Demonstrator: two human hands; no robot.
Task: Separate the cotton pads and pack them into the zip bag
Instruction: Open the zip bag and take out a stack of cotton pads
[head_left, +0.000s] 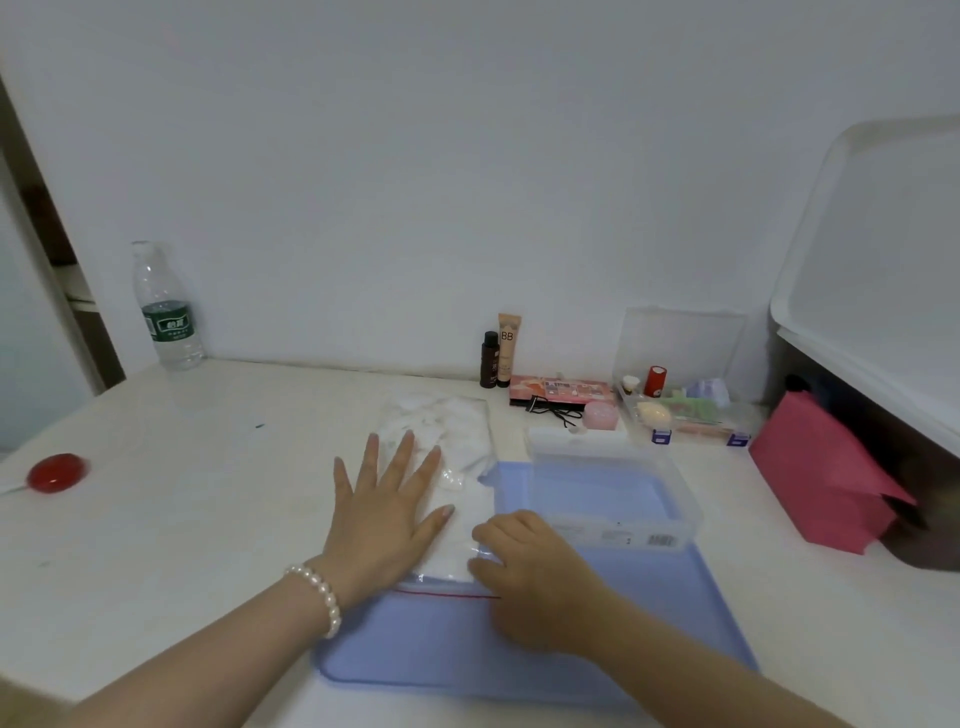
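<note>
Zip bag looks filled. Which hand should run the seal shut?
Right, probably. The right hand already pinches the zip bag by its red seal line, while the left hand lies flat, pressing it down.

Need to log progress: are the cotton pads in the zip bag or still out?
In. White cotton pads show through the clear zip bag, under the flat left hand. Whether its red seal is fully closed: cannot tell.

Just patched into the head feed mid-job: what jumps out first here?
Centre of the white table: the left hand lies flat on a zip bag stuffed with white cotton pads, while the right hand pinches the bag near its red zip line. Beneath them lies a blue tray, and a red round object sits far left.
</note>
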